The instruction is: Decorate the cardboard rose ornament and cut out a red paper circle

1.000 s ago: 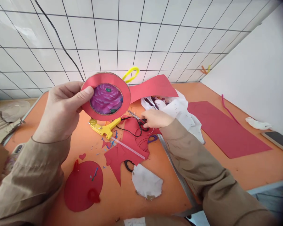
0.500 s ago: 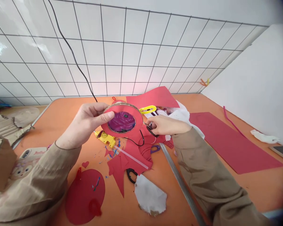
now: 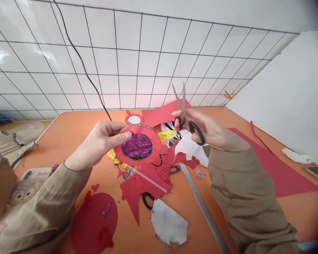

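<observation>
Pinched between the thumb and fingers of my left hand (image 3: 108,139) is a round red cardboard disc (image 3: 155,143) with a purple rose picture (image 3: 137,146) in its middle. A yellow fuzzy loop (image 3: 167,134) sticks out at the disc's right edge. To the right, my right hand (image 3: 204,127) holds a pair of black-handled scissors (image 3: 184,106), fingers in the handles. Their blades are parted and point up, apart from the disc. Below the disc, a yellow glue gun (image 3: 113,155) with a clear glue stick (image 3: 148,179) is partly hidden.
Red paper scraps (image 3: 134,190), a white cloth piece (image 3: 169,222) and a metal ruler (image 3: 201,201) lie on the orange table (image 3: 132,236). A large red sheet (image 3: 275,165) lies right. Cardboard (image 3: 2,187) and a phone (image 3: 31,180) are left; a tiled wall (image 3: 132,63) stands behind.
My right hand has drawn the scissors away from the disc's right edge, up and to the right, and turned their blades upward. The disc is slightly lower in view, still in my left hand.
</observation>
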Available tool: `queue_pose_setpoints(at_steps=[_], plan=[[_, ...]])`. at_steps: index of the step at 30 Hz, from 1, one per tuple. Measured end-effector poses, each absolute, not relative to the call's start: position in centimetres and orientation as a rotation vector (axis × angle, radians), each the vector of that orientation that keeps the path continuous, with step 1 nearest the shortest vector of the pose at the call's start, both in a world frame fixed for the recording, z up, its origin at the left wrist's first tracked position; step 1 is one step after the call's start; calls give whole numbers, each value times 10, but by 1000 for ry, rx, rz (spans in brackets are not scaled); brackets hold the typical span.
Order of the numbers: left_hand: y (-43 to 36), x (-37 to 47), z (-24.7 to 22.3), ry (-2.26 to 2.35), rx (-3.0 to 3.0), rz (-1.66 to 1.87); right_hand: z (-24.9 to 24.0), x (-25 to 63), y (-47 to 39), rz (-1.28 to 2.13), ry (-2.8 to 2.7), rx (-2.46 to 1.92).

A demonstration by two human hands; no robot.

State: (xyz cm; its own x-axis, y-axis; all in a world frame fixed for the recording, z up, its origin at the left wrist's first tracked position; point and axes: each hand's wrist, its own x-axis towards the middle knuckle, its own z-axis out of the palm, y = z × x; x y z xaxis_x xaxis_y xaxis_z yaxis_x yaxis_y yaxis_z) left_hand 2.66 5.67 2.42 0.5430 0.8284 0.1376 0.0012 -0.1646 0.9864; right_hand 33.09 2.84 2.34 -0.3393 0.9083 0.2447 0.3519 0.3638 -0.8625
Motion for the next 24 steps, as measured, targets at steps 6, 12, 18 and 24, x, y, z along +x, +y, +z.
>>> queue_pose_setpoints(at_steps=[6, 12, 18, 24], plan=[[56, 26, 26, 796, 1648, 842, 36, 308, 2, 377, -2133, -916], [53, 24, 29, 808, 1778, 818, 37, 301, -4, -94, -2291, -1119], [51, 23, 31, 835, 1779, 780, 33, 301, 0, -230, -2368, -1079], [53, 22, 30, 826, 1745, 759, 32, 298, 0, -250, -2378, -1069]])
